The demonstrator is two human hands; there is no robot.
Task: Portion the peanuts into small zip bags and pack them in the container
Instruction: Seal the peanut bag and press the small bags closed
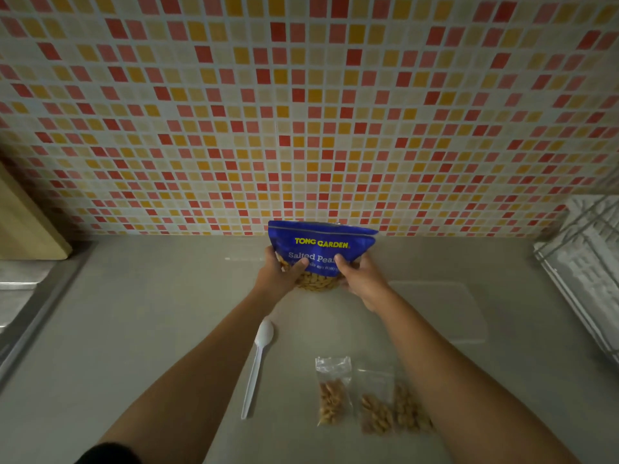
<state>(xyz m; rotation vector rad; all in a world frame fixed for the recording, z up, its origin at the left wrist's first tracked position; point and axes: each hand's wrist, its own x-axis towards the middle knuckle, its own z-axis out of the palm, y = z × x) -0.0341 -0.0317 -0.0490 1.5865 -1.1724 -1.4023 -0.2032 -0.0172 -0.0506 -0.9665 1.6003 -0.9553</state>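
Gripping upright pouch [321, 244] of peanuts [316, 283] w/ L hand [279, 276] & R hand [363, 279]; 3 zip bags [332, 393] hold peanuts; spoon [257, 363] bowl points wallward.

Between the hands, a blue pouch [321, 244] with yellow lettering; beyond them, red-orange-cream mosaic tiles [301, 112]; nearer, a white spoon [258, 360].

Counter [134, 329] with spoon [256, 366], zip bags [331, 396]

- The left hand [278, 276] and right hand [363, 279] cover the lower sides of the peanut bag [321, 241]; its small print is unreadable.
- The rightmost zip bag [410, 410] runs under the right forearm [469, 380].
- A blurred wire rack [582, 262] is cut by the right edge.
- A clear flat thing [438, 309] on the worktop [167, 313]: faint outline only.
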